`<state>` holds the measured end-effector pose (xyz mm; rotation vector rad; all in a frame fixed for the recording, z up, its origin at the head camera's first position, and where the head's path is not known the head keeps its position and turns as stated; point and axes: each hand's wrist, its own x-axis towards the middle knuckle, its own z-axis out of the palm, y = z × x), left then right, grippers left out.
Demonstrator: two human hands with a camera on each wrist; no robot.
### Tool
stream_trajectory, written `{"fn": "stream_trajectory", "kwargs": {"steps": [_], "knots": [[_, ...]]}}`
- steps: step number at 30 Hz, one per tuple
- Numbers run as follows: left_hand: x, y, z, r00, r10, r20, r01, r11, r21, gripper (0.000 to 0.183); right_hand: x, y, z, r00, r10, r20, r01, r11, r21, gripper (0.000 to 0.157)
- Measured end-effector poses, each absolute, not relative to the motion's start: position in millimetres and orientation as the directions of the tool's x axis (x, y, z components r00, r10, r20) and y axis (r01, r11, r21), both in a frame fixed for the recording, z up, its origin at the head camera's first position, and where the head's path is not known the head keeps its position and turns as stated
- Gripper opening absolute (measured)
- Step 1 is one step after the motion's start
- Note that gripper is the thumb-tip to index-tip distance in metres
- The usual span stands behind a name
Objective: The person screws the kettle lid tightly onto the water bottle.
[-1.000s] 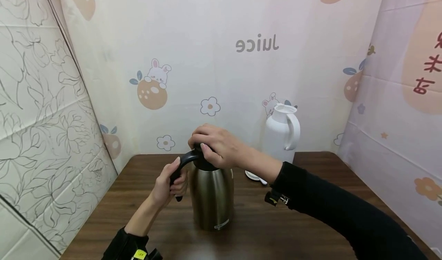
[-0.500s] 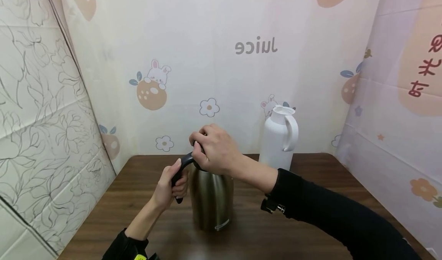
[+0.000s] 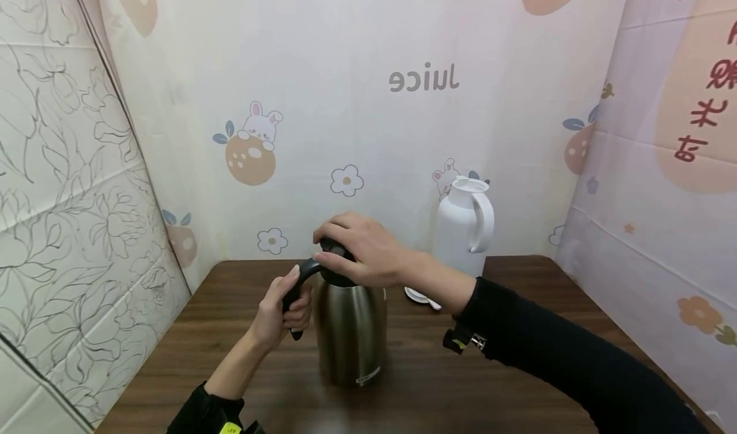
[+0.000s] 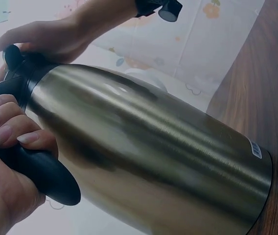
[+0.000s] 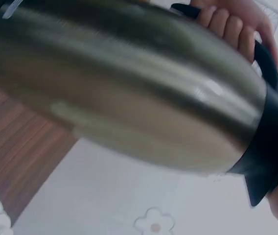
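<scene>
A vacuum jug [image 3: 352, 338] with a brushed, brownish steel body stands upright on the table, its black handle [image 3: 308, 269] pointing left. My left hand [image 3: 275, 312] grips that handle, fingers wrapped round it in the left wrist view and thumb along its top. Over the jug's mouth, my right hand [image 3: 371, 251] holds the black lid [image 3: 334, 248], with the thumb on the near side and the fingers across the far side. Part of the lid is hidden under the palm. The right wrist view shows the black collar and spout [image 5: 266, 152] below that hand.
A white jug [image 3: 457, 232] with no lid on its mouth stands behind my right forearm. Next to it a white lid [image 3: 419, 297] lies on the brown wooden table [image 3: 489, 370], partly covered by the forearm. Printed cloth walls [image 3: 357, 120] close off the back and sides.
My right hand has turned on the lid, first one way, then back, and its fingers now lie straighter across it. My left hand keeps its grip, and the jug stays in place.
</scene>
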<state>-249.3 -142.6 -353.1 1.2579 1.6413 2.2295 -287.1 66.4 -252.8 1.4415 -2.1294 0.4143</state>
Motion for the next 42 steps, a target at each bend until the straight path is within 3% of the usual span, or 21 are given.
{"fn": "stream_trajectory", "kwargs": {"steps": [4, 7, 16, 21, 26, 32, 42], "knots": [[-249, -143, -353, -0.653, 0.525, 0.546, 0.358, -0.421, 0.833, 0.054, -294, 78, -252, -0.173, -0.817, 0.550, -0.971, 0.235, 0.043, 0.059], [-249, -142, -352, -0.654, 0.522, 0.548, 0.363, -0.419, 0.832, 0.054, -298, 83, -251, -0.124, -0.838, 0.531, -0.982, 0.182, 0.057, 0.062], [-246, -137, -351, -0.678, 0.473, 0.563, 0.389, -0.419, 0.821, 0.053, -295, 86, -249, -0.122, -0.845, 0.521, -0.985, 0.168, 0.043, 0.056], [-242, -136, -351, -0.718, 0.422, 0.553, 0.402, -0.397, 0.825, 0.053, -292, 83, -248, -0.164, -0.839, 0.518, -0.970, 0.232, 0.068, 0.045], [-239, -135, -352, -0.754, 0.381, 0.535, 0.401, -0.378, 0.835, 0.053, -284, 77, -250, -0.280, -0.816, 0.506, -0.921, 0.377, 0.099, 0.030], [-236, -134, -354, -0.774, 0.330, 0.540, 0.432, -0.348, 0.832, 0.054, -270, 67, -254, -0.408, -0.747, 0.525, -0.846, 0.525, 0.090, 0.034], [-235, -130, -354, -0.792, 0.301, 0.531, 0.441, -0.318, 0.839, 0.056, -256, 53, -262, -0.498, -0.611, 0.616, -0.705, 0.699, 0.123, 0.032]]}}
